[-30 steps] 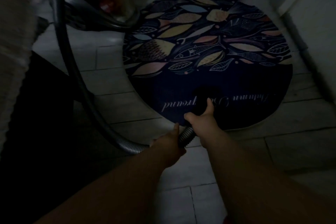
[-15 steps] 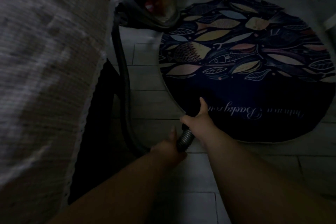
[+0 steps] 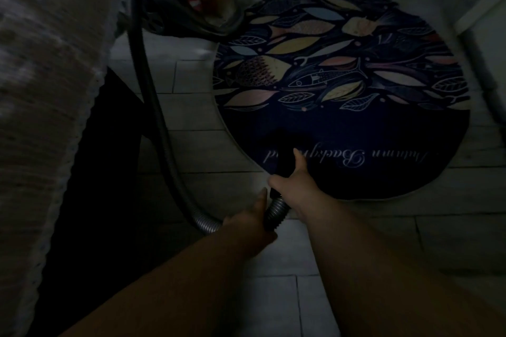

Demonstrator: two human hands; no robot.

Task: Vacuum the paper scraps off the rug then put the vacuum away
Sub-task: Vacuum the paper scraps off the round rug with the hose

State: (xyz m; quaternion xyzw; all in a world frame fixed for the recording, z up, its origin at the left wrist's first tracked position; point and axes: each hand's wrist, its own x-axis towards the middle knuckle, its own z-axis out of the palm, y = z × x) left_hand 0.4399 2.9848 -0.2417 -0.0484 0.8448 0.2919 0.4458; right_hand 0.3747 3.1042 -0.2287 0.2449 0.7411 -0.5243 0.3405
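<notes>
- Most of the frame is pale tiled floor (image 3: 191, 150), dim, reaching from the bottom edge to the top.
- One light woven bedspread (image 3: 41, 90) fills the left side and hangs down over a dark gap beneath it.
- Your round dark rug (image 3: 369, 131) lies flat on the floor in the upper right. Its far half has a leaf and fish print, and its near half has script lettering that reads upside down to you.
- At top centre-left sits the vacuum body (image 3: 175, 13), at the rug's upper-left rim and partly behind the bedspread's corner. You cannot tell whether it touches the rug.
- From the body, the hose (image 3: 153, 107) drops down the left-centre and curves along the floor to your hands at lower centre.
- At the hose's end, the black tube (image 3: 283, 156) points up-frame across the rug's near-left edge, and its tip is lost against the dark pile.
- Your right hand (image 3: 293, 183) holds that tube, fingers wrapped round it and thumb laid along it.
- Your left hand (image 3: 246, 223), just below and left of the right, grips the ribbed grey hose end with fingers curled under and thumb pointing up-frame.
</notes>
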